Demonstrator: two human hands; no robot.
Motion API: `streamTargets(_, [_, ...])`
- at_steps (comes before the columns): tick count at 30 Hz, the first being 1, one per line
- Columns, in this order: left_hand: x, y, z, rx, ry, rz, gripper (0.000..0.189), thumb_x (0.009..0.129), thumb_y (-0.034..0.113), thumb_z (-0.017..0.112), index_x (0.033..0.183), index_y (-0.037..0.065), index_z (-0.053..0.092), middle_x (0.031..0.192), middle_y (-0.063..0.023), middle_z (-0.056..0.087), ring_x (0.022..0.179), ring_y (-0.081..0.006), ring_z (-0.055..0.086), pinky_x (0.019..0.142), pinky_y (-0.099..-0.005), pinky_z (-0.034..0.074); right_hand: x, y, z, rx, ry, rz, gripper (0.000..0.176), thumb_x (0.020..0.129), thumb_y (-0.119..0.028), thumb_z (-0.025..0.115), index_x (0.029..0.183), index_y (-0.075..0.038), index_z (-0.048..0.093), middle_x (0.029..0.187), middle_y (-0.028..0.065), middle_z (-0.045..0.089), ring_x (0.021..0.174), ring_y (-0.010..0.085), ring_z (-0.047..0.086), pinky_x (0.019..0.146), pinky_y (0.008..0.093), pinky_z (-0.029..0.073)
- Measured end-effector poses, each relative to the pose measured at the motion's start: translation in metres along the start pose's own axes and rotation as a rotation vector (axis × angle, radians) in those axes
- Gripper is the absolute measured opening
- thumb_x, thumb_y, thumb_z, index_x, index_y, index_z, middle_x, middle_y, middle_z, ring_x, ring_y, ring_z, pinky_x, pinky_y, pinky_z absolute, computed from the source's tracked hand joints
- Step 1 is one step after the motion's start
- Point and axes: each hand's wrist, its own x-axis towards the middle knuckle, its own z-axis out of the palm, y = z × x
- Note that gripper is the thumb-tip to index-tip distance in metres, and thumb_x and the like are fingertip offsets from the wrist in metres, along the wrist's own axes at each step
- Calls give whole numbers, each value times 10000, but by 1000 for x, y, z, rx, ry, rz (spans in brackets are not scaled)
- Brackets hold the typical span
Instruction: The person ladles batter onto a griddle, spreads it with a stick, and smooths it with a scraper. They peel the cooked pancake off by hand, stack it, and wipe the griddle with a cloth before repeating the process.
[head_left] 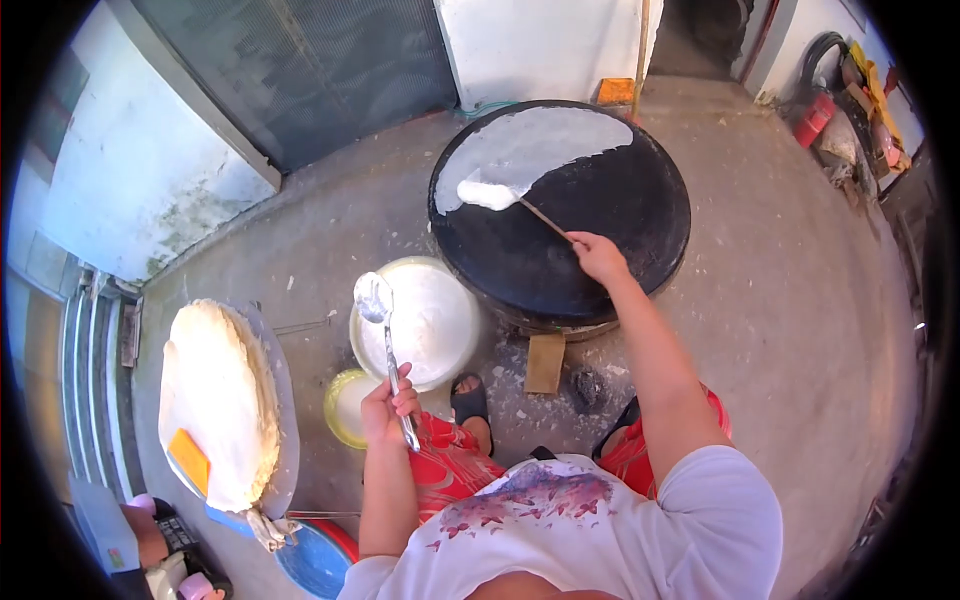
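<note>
My left hand (388, 405) is closed around the handle of a metal ladle (374, 298), which points up and away from me with white batter on its bowl. Under the ladle stands a large tub (472, 350) of white batter, with a smaller yellow-rimmed bowl (333, 418) beside it. With my right hand (600, 258) I grip a thin-handled batter spreader (545, 218) over a big round black griddle (610, 235). The spreader's head is coated in white batter. A thin layer of batter (545, 140) covers the griddle's far and left part; the rest of the surface is bare black.
To my left a thick stack of thin round pancakes (215, 370) rests on a round board, with an orange scraper (188, 460) on top. A blue basin (315, 562) is near my left elbow. Behind the griddle are an orange block (616, 91) and an upright pole (641, 60).
</note>
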Motion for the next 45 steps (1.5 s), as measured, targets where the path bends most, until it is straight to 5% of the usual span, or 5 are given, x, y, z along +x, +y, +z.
streamTargets(16, [-6,5,-2,17,11,6,310,909,153,358,1114,-61,449,690,-37,445,498,-90,376,399,-201,323,-70,-19,-43,-181,-119,-37,277,831,-212,529,1098,-237,595,949,80,638,857,230,606,766,310,458])
streamTargets(24, [-8,9,-9,11,-45,-24,320,911,169,353,1101,-74,439,719,-67,444,508,-106,368,406,-213,325,-87,14,27,83,-47,-26,281,843,-217,499,1107,-184,590,914,130,631,833,244,612,734,306,462])
streamTargets(31, [-10,21,-20,-14,-91,-53,329,913,179,351,1110,-71,436,722,-71,447,509,-113,368,408,-216,325,-184,-4,23,-207,-82,-63,358,792,-185,521,1148,-176,551,817,163,615,781,328,596,690,405,463])
streamTargets(36, [-17,27,-24,-3,-101,-43,339,913,183,341,1128,-63,430,728,-78,451,520,-121,377,414,-225,329,-180,-22,71,-314,128,-70,421,800,-116,486,1213,-98,404,785,189,608,730,364,593,639,441,462])
streamTargets(45, [-17,33,-28,29,-86,-51,329,900,158,372,1135,-65,435,710,-59,434,513,-105,377,405,-214,325,-67,-136,199,-437,-86,-134,646,838,-104,389,1381,-37,47,897,226,596,742,332,616,645,435,486])
